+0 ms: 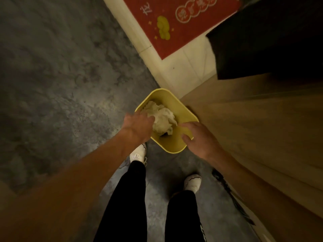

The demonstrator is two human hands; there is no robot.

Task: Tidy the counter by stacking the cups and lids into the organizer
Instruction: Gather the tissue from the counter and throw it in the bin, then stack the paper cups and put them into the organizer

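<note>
Crumpled paper (162, 119) fills yellow bin (174, 102); left hand (139, 126) touching.

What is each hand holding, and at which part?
The left hand touches the crumpled paper at its left side; the right hand rests on the yellow bin rim.

yellow bin (174, 100), crumpled paper (163, 119) inside | red mat (176, 23) | grey floor (52, 75)

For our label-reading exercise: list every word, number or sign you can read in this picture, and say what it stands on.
Red mat: one white Chinese character near its left edge, too blurred to read for certain.
Red mat: white characters inside round medallions, too blurred to read.
Trouser leg: a white mark, cut off, unreadable.
Yellow bin: no text visible.
</note>
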